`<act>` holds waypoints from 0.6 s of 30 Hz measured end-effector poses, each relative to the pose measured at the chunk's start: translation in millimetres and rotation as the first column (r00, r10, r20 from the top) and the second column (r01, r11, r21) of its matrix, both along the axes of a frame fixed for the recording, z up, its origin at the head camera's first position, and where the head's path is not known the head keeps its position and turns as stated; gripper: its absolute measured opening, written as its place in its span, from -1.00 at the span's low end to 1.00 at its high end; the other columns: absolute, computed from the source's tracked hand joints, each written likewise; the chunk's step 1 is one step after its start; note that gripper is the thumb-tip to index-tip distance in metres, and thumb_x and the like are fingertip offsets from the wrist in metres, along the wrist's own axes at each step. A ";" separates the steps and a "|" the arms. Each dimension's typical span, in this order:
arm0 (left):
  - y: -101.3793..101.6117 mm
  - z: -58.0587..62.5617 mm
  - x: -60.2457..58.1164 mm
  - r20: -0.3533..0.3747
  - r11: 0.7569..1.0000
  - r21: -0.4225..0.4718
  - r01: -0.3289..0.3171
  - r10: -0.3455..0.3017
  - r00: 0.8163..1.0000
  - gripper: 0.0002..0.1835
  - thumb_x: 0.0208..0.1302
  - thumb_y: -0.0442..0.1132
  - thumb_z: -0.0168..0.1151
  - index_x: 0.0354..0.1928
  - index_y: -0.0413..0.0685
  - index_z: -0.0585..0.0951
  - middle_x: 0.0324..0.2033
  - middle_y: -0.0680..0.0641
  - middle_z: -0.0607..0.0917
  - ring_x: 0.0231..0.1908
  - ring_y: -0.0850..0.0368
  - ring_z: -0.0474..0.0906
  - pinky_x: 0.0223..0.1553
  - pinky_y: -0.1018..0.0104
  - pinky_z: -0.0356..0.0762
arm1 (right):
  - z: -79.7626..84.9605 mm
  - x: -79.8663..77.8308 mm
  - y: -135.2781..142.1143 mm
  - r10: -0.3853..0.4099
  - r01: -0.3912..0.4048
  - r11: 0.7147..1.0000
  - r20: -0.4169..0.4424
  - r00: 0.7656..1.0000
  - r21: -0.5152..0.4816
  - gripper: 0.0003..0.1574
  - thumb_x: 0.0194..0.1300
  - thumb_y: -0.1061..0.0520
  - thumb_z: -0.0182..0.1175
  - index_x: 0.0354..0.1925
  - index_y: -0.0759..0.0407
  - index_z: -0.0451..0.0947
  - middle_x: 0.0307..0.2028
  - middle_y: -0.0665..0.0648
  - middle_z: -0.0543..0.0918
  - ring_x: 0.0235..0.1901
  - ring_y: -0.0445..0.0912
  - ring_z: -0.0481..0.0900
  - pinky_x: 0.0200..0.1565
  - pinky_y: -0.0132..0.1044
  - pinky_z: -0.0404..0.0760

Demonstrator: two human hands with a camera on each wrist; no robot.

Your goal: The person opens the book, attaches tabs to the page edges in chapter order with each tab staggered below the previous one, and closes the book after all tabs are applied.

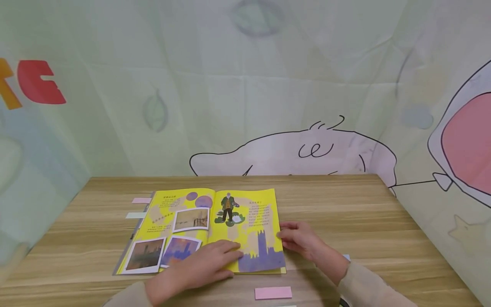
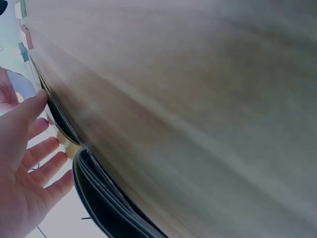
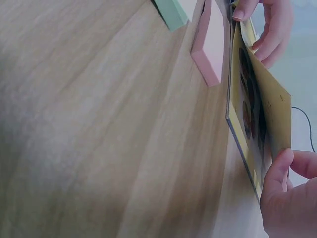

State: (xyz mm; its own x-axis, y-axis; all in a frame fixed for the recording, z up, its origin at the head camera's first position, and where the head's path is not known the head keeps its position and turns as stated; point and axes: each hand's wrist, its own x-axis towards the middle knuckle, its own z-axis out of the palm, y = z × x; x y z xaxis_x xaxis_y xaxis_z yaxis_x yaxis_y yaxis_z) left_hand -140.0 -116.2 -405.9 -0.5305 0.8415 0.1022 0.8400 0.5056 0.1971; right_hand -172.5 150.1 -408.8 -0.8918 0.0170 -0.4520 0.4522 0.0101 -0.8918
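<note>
Pinching the outer edge of the right-hand page (image 1: 245,243): one right hand (image 1: 301,239), thumb and fingers together on the paper. Page lifted at that edge, with dark printed figures (image 3: 249,94) visible in the gap beneath.

Item: one left hand (image 1: 209,263), fingers extended and slightly apart, laid over the near edge of the spread close to the gutter.

Item: one book, open and flat on the worktop (image 1: 345,204), in front of the person. Yellow ground throughout. Left-hand page (image 1: 157,219): blocks of text, purple discs (image 1: 203,201), three white-bordered pictures (image 1: 190,219). Right-hand page: standing figure (image 1: 228,207) among lily leaves, a text column, purple skyline (image 1: 262,253) along the foot.

Beside the book's left edge: pink slip (image 1: 141,200) and pale green slip (image 1: 135,215); from where I stand, hard to say whether they are fixed to it or merely lie there.

Near side of the book: pink pad (image 1: 273,293), then a green pad (image 3: 172,14) just beside it.

Behind the worktop: pale backdrop (image 1: 238,98) printed with an outlined animal (image 1: 280,151), a pink balloon (image 1: 469,145) and a star (image 1: 464,229).
</note>
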 end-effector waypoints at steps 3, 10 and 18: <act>0.6 0.2 -0.8 0.012 1.000 -0.006 -0.001 0.001 1.000 -0.52 0.25 -0.03 0.18 0.17 -0.07 0.48 0.15 -0.12 0.48 0.15 -0.01 0.39 0.15 0.12 0.36 | 1.9 -0.6 -0.9 0.011 -0.012 1.000 -0.027 1.000 -0.015 -0.44 0.05 0.40 0.24 0.07 0.46 0.43 -0.28 0.18 0.60 -0.52 -0.17 0.55 -0.44 -0.40 0.59; 6.2 2.6 -5.9 0.045 0.998 0.050 -0.026 0.024 0.999 -0.58 0.25 -0.10 0.19 0.09 -0.13 0.53 0.09 -0.16 0.53 0.09 -0.04 0.45 0.11 0.11 0.40 | 8.2 0.5 -5.2 0.069 -0.069 0.998 -0.100 0.993 0.009 -0.44 0.06 0.36 0.25 0.08 0.45 0.44 -0.27 0.20 0.59 -0.45 -0.11 0.56 -0.35 -0.32 0.62; 19.4 4.7 -14.8 0.273 0.960 0.179 -0.214 0.161 0.948 -0.66 0.30 -0.19 0.13 0.08 -0.16 0.53 0.02 -0.08 0.58 0.04 0.02 0.49 0.07 0.11 0.43 | 11.3 0.6 -16.2 0.162 -0.148 0.985 -0.173 0.971 0.092 -0.46 0.09 0.30 0.27 0.08 0.40 0.46 -0.24 0.21 0.57 -0.36 -0.06 0.57 -0.21 -0.19 0.63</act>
